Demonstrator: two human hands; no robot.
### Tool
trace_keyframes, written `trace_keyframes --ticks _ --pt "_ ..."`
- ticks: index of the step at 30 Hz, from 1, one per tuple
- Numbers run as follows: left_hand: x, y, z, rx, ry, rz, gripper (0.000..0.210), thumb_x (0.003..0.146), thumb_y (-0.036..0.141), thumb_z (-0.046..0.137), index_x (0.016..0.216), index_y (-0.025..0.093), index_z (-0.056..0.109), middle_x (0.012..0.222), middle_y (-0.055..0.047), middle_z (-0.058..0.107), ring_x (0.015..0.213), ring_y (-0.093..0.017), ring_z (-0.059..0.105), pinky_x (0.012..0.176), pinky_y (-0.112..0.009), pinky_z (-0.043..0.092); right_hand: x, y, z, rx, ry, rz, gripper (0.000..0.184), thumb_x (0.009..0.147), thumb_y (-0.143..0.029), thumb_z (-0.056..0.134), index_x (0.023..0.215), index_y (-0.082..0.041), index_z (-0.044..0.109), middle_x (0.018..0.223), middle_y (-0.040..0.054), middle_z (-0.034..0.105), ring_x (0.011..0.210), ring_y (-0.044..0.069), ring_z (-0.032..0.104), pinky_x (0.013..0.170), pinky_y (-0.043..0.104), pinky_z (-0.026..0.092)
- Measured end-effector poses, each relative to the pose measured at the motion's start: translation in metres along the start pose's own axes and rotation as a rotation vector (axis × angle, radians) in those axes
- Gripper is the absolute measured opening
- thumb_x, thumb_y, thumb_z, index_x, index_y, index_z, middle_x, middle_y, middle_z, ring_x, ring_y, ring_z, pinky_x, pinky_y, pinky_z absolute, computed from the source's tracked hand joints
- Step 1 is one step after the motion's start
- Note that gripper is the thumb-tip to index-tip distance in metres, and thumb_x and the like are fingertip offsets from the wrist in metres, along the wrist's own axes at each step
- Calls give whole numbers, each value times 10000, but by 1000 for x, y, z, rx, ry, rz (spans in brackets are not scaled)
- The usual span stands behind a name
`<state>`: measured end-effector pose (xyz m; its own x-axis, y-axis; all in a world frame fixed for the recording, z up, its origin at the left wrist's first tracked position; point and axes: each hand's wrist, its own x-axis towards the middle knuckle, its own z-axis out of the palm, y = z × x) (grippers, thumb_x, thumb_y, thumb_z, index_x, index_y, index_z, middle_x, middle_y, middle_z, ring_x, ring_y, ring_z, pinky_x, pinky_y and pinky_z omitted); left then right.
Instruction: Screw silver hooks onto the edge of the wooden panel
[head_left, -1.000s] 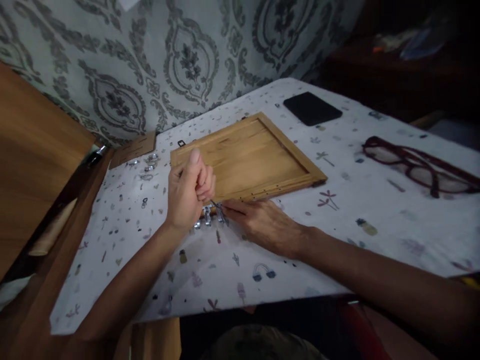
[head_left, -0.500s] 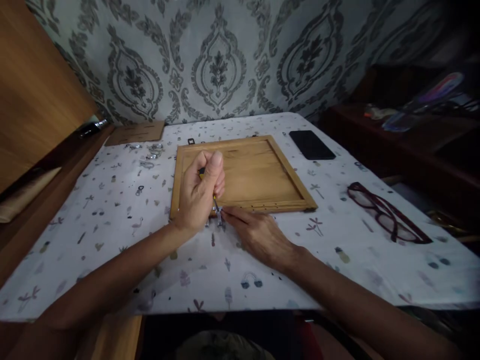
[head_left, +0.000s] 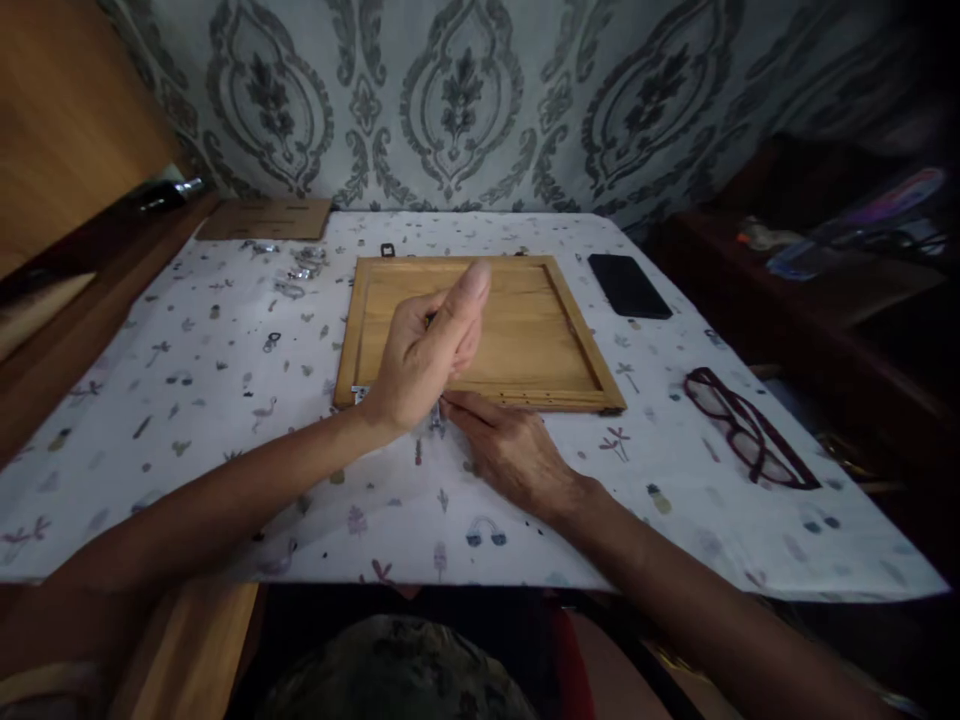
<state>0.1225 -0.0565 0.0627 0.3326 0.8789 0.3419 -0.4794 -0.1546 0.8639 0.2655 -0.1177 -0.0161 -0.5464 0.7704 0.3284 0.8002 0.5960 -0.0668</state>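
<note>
The left hand (head_left: 433, 340) is closed in a fist, thumb upward, around a screwdriver (head_left: 430, 319); only a dark scrap of the handle shows between thumb and fingers, and its tip is hidden behind the hand and wrist. The fist hangs over the near edge of a wooden framed panel (head_left: 525, 320), which lies flat in the middle of the table (head_left: 540, 550). The hand and forearm cover the panel's near side left of centre, while small dark holes show along that side further right.

The right hand (head_left: 517, 450) reaches in low, its fingertips together at the same edge, next to a shiny metal clip (head_left: 435, 413). The clip is partly covered, and whether the fingers pinch it or only touch it cannot be told. A second metal fitting (head_left: 360, 393) sits near the panel's near left corner, partly cut off by the left wrist.

Beyond, to the left, loose metal pieces (head_left: 306, 262) lie in a blurred, glinting cluster, their shapes hard to separate, near a sheet of cardboard (head_left: 262, 218). A black smartphone (head_left: 628, 286) and dark red glasses (head_left: 750, 432) lie on the right. Objects on the dark furniture (head_left: 712, 240) at far right sink into shadow.
</note>
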Motion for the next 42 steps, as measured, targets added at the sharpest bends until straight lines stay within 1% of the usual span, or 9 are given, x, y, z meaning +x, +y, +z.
trace_keyframes --ticks 3,7,13,19,21,25,28,33,42 --pt "3 1 0 -48 -14 -47 589 961 354 666 491 165 368 470 54 290 403 -31 289 399 -190 208 0 1 1 3 21 -17 499 831 30 468 1257 -116 682 1282 145 725 861 197 758 709 310 638" --pt "10 2 -1 -1 -50 -61 622 1016 411 554 494 178 308 450 65 239 377 -26 240 374 -186 180 -1 2 3 16 56 -33 475 849 41 434 1224 -82 697 1266 159 733 847 214 771 715 341 657" --pt "19 -2 -3 -5 -149 -104 643 952 442 651 459 189 325 426 64 265 368 -36 296 372 -190 225 -1 -1 1 40 56 -14 451 913 19 415 1248 -99 694 1255 141 739 908 211 776 758 327 663" --pt "17 -2 -4 60 -216 -65 622 1018 441 521 487 196 310 448 64 249 383 -32 293 394 -181 239 -1 0 2 33 68 -26 473 882 36 417 1246 -85 694 1251 157 740 893 224 778 739 346 666" --pt "14 -2 -3 103 -207 -27 570 1043 400 483 537 190 322 488 67 256 405 -26 285 400 -171 234 -1 1 3 24 80 -36 476 865 39 423 1232 -82 701 1239 159 745 875 226 780 729 350 667" --pt "8 -2 -1 114 -81 16 422 1047 245 506 660 181 350 601 65 279 473 -18 312 439 -149 272 0 2 4 -1 116 -45 447 881 28 413 1189 -77 720 1183 159 766 814 223 784 689 337 669" --pt "7 -2 -1 65 -34 43 416 1057 208 481 664 179 346 604 65 258 461 -16 273 427 -158 242 0 1 4 -10 133 -52 443 884 32 411 1176 -80 725 1174 152 771 815 219 788 692 322 671" --pt "11 -1 -7 67 -39 106 475 1074 230 434 613 180 333 541 64 245 433 -31 246 409 -188 225 0 1 3 -15 151 -52 463 875 43 400 1168 -106 724 1189 127 771 829 203 789 699 307 673" --pt "10 -2 -6 72 -42 87 539 1085 362 404 593 181 281 514 55 235 427 -39 222 397 -204 222 1 0 2 -10 181 -74 415 896 21 402 1139 -70 727 1162 151 776 780 208 789 631 306 666"
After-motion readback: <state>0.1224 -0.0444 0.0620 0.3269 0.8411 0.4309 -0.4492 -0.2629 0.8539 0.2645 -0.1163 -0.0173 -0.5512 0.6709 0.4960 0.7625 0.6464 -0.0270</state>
